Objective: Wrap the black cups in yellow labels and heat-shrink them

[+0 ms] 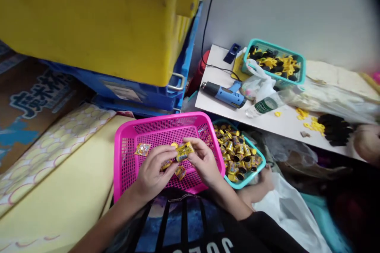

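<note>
Over a pink mesh basket [127, 142] on my lap, both hands meet at its middle. My right hand [203, 162] pinches a small yellow foil packet [184, 151] between thumb and fingers. My left hand [154, 170] is curled and touches the same packet, with another small yellow packet [166, 164] tucked under its fingers. Two loose packets lie in the basket: one [143, 149] at the left, one [180, 172] below my hands.
A teal basket [258, 166] full of yellow packets sits right of the pink one. On the white table [267, 120] lie a blue heat gun [225, 94], a plastic bottle [264, 106], bags, yellow and black parts, and another teal basket [301, 65]. Yellow and blue crates [97, 27] stand at the left.
</note>
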`<control>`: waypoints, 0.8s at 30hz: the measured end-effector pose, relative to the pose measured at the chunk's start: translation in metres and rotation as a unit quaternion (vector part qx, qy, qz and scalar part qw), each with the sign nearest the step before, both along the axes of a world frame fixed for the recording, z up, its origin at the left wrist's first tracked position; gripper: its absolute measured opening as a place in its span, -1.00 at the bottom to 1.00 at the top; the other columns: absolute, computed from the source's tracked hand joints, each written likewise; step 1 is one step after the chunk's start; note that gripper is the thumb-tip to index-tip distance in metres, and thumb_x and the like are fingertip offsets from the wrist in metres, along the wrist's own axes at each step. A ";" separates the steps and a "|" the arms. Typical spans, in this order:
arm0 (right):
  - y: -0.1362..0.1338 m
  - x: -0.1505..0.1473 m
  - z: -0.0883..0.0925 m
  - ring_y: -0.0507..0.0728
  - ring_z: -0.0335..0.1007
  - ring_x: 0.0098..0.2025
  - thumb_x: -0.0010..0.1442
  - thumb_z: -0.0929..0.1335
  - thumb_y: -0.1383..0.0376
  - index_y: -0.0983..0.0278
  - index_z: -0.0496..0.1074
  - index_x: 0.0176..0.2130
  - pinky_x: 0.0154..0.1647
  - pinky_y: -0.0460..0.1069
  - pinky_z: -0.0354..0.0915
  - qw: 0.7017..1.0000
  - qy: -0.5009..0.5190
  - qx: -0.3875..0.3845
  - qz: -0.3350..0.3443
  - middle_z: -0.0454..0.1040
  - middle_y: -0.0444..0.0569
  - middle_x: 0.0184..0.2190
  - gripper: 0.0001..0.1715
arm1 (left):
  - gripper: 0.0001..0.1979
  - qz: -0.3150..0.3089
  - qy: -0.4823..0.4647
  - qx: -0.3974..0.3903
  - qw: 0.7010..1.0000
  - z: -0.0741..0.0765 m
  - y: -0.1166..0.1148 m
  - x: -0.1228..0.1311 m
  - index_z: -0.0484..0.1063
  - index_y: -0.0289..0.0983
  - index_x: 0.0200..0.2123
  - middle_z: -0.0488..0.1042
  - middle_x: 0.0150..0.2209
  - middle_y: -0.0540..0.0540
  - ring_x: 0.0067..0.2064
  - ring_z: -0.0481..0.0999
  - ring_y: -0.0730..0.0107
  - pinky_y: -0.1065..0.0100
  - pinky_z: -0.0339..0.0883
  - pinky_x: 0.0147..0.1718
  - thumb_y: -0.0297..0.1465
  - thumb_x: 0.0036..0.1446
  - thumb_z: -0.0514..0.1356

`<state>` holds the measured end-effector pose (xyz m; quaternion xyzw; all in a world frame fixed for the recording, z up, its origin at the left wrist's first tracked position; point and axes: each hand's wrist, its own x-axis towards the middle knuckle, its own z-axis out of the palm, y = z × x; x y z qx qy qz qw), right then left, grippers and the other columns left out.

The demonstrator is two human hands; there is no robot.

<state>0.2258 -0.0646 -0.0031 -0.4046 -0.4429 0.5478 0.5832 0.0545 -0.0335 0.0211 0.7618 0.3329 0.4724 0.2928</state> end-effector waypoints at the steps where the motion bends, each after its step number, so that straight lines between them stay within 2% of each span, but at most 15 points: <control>1: 0.001 0.002 0.000 0.06 0.48 -0.12 0.13 0.47 0.09 0.16 0.39 0.03 -0.09 -0.05 0.44 1.000 0.011 -0.002 -0.008 0.51 -0.03 -0.12 -0.50 | -0.62 -0.010 -0.026 -0.047 0.999 0.001 0.001 0.004 0.44 -0.15 -0.08 0.50 -0.08 -0.09 -0.02 0.53 0.29 0.26 0.49 -0.02 -0.58 0.03 0.31; 4: 0.004 0.013 -0.004 0.08 0.49 -0.02 0.15 0.47 0.19 0.14 0.37 0.06 0.03 -0.01 0.42 0.999 0.046 0.005 -0.004 0.51 -0.03 -0.03 -0.50 | -0.75 -0.038 -0.079 -0.228 0.970 0.007 0.003 0.014 0.45 -0.21 -0.10 0.47 -0.03 -0.15 0.04 0.50 0.22 0.22 0.51 -0.05 -0.47 0.12 0.24; 6: 0.004 0.019 -0.007 0.09 0.46 0.05 0.18 0.45 0.22 0.13 0.33 0.09 0.09 0.02 0.40 0.998 0.055 0.016 0.008 0.50 -0.01 0.02 -0.50 | -0.79 -0.035 -0.077 -0.293 0.952 0.011 0.005 0.019 0.48 -0.23 -0.13 0.50 -0.06 -0.15 0.00 0.53 0.23 0.24 0.53 -0.10 -0.43 0.13 0.24; 9: 0.002 0.026 -0.010 0.09 0.43 0.10 0.24 0.40 0.27 0.13 0.27 0.13 0.13 0.03 0.38 0.998 0.042 0.031 0.017 0.45 0.03 0.07 -0.51 | -0.81 0.001 -0.024 -0.255 0.967 0.013 0.008 0.026 0.55 -0.19 -0.20 0.55 -0.11 -0.11 -0.06 0.55 0.23 0.19 0.52 -0.07 -0.42 0.06 0.31; 11: 0.002 0.028 -0.010 0.08 0.40 0.13 0.26 0.38 0.30 0.13 0.24 0.14 0.14 0.03 0.37 0.999 0.023 0.048 0.009 0.42 0.05 0.10 -0.52 | -0.86 0.023 0.030 -0.202 0.979 0.013 0.007 0.031 0.58 -0.17 -0.25 0.56 -0.13 -0.10 -0.07 0.55 0.23 0.13 0.47 0.01 -0.43 0.07 0.29; 13: 0.001 0.029 -0.010 0.09 0.38 0.15 0.28 0.35 0.31 0.14 0.22 0.14 0.15 0.04 0.36 0.998 0.004 0.063 -0.001 0.40 0.08 0.12 -0.53 | -0.85 0.040 0.049 -0.184 0.981 0.012 0.006 0.036 0.57 -0.16 -0.23 0.56 -0.12 -0.10 -0.06 0.54 0.25 0.12 0.45 0.04 -0.44 0.11 0.26; 16: 0.000 0.026 -0.009 0.13 0.41 0.13 0.30 0.33 0.28 0.15 0.13 0.15 0.12 0.10 0.38 0.998 0.008 0.065 -0.005 0.36 0.15 0.15 -0.51 | -0.77 0.048 0.008 -0.236 0.971 0.009 0.003 0.041 0.53 -0.19 -0.12 0.49 -0.05 -0.13 0.01 0.51 0.25 0.23 0.50 -0.03 -0.43 0.13 0.23; 18: -0.001 0.024 -0.009 0.14 0.43 0.10 0.30 0.33 0.26 0.15 0.13 0.08 0.09 0.11 0.40 0.998 0.023 0.066 -0.012 0.36 0.17 0.16 -0.59 | -0.73 0.044 -0.022 -0.288 0.956 0.008 0.003 0.042 0.50 -0.21 -0.08 0.44 -0.03 -0.14 0.03 0.49 0.25 0.28 0.52 -0.07 -0.41 0.11 0.24; 21: -0.002 0.021 -0.009 0.13 0.44 0.09 0.29 0.34 0.24 0.20 0.21 -0.12 0.06 0.08 0.41 0.997 0.021 0.054 -0.052 0.38 0.16 0.15 -0.79 | -0.76 0.028 -0.050 -0.339 0.939 0.008 0.006 0.041 0.52 -0.23 -0.17 0.42 -0.08 -0.12 0.01 0.50 0.25 0.28 0.53 -0.10 -0.38 0.04 0.30; 24: -0.002 0.020 -0.010 0.11 0.46 0.05 0.25 0.38 0.24 0.23 0.33 -0.17 0.03 0.04 0.42 0.995 0.000 0.020 -0.098 0.42 0.12 0.11 -0.82 | -0.82 0.026 -0.074 -0.353 0.932 0.009 0.007 0.040 0.53 -0.25 -0.28 0.43 -0.12 -0.11 -0.01 0.51 0.26 0.27 0.54 -0.11 -0.40 -0.03 0.34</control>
